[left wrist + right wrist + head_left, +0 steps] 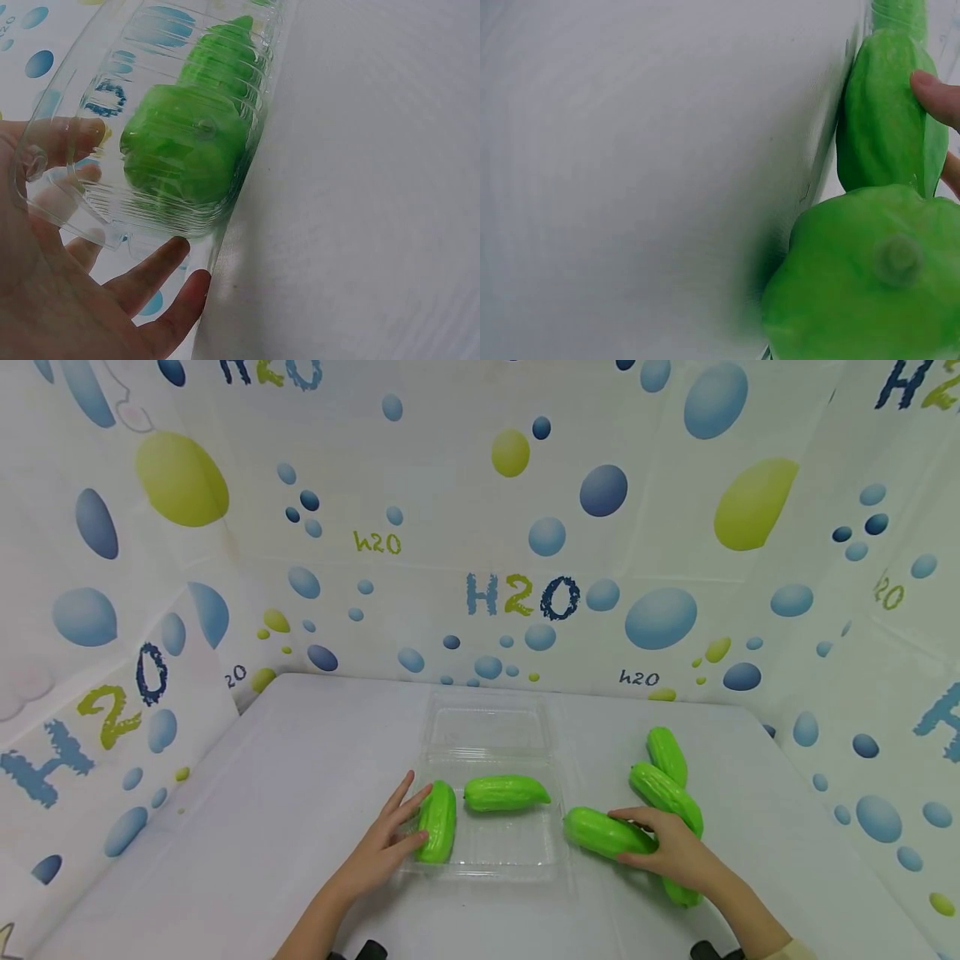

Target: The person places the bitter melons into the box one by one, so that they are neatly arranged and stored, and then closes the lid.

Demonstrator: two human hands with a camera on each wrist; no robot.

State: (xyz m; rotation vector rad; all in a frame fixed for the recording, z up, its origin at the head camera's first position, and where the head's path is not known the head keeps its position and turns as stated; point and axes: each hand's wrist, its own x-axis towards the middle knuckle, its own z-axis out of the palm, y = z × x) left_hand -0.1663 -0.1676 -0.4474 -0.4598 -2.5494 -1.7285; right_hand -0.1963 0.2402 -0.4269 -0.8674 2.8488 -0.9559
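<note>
In the head view a green toy cucumber [437, 822] lies upright along the left side of a clear plastic box [510, 850]. A second cucumber [507, 793] lies crosswise behind the box's middle. My left hand [390, 835] is at the box's left edge, its fingers extended and spread, fingertips overlapping the first cucumber. The left wrist view shows these fingers [154, 274] beside the clear wall. To the right of the box, my right hand [671, 845] grips another cucumber [606, 832] between thumb and fingers. The right wrist view shows the thumb on this held cucumber [881, 112].
Close to the right hand lie more cucumbers: one at the back [667, 756], one in the middle [663, 789] and one in front [681, 893], partly hidden by the hand. The box's open lid [487, 727] lies flat behind it on the white table [330, 735].
</note>
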